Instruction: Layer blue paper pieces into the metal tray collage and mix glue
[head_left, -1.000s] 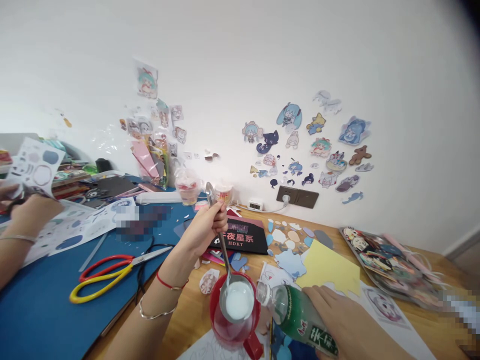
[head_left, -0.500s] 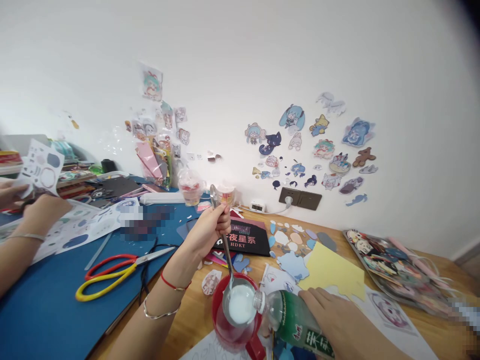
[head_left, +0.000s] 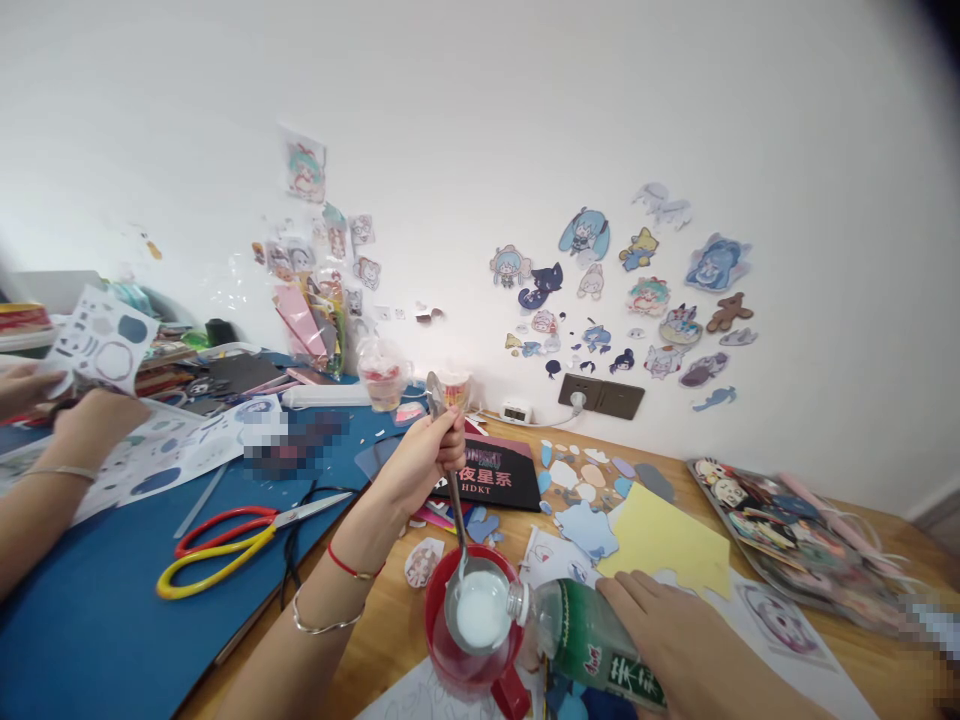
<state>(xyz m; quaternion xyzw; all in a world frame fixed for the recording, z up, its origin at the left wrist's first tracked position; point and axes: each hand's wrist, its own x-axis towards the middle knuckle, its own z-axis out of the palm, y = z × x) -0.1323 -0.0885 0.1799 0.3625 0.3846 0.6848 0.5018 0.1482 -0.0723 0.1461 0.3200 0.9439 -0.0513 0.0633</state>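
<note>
My left hand (head_left: pixel 431 448) is wrapped round the metal handle of a ladle (head_left: pixel 458 510). The ladle's bowl, filled with a whitish liquid (head_left: pixel 482 608), sits inside the mouth of a red cup (head_left: pixel 439 620) whose handle points toward me. In my right hand (head_left: pixel 664 625) is a clear plastic bottle (head_left: pixel 577 625) with a green label, tilted nearly flat. Its open neck rests at the right edge of the ladle bowl. Whether liquid is flowing from it I cannot tell.
Scissors (head_left: pixel 225 550) with red and yellow handles lie on a blue mat (head_left: pixel 97 610) at left. Another person's hands (head_left: pixel 97 425) hold a printed sheet (head_left: pixel 105 335) there. A yellow paper (head_left: pixel 667 540), paper cutouts and a tray (head_left: pixel 750 550) lie to the right.
My hands, the ladle and the bottle stay almost where they were. At left, the other person's hands and sheet have shifted slightly to the right.
</note>
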